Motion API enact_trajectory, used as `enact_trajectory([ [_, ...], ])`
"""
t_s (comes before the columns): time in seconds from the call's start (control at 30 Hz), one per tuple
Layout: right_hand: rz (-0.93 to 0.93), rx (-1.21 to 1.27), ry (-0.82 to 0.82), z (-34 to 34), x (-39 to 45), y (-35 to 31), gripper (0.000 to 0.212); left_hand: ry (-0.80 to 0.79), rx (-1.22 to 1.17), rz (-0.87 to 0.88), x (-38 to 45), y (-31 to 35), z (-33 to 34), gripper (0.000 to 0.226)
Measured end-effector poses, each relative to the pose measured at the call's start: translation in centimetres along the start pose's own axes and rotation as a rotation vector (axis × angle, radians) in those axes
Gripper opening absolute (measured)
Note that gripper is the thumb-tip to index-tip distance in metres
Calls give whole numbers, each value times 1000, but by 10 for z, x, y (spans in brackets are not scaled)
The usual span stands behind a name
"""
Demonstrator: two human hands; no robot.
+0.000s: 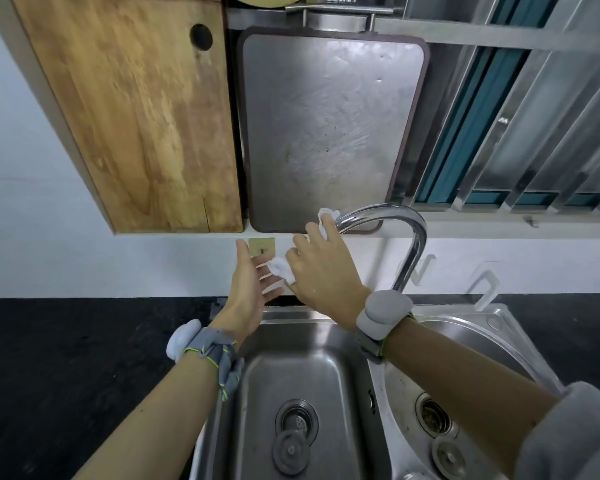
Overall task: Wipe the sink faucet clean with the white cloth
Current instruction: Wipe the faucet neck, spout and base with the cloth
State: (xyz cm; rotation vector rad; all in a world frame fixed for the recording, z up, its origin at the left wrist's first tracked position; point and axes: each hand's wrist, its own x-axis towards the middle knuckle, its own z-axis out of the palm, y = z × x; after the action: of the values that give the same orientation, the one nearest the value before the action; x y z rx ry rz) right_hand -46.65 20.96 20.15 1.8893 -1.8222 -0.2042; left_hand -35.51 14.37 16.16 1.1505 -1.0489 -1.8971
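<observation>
The right hand [321, 268] grips the white cloth [327, 220] around the faucet [394, 216] spout tip to wipe it. The left hand [253, 285] waits beside, fingers spread wide.

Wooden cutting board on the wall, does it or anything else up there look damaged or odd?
Yes. The wooden cutting board has a crack running up from its bottom edge, near the right corner. The metal cutting board beside it is heavily scratched, with a few small dark specks. Nothing looks spilled.

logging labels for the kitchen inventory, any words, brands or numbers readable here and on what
None: no readable text in this view.
The faucet, white cloth, wooden board, metal board and sink carry no visible lettering.
The grey wrist bands show no legible mark.
</observation>
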Motion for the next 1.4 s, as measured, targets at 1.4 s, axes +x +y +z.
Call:
enact_trajectory([
  [1.4,1429,2131,495,49,-47,-63,30,145,350,74,25,-19,3,62],
])
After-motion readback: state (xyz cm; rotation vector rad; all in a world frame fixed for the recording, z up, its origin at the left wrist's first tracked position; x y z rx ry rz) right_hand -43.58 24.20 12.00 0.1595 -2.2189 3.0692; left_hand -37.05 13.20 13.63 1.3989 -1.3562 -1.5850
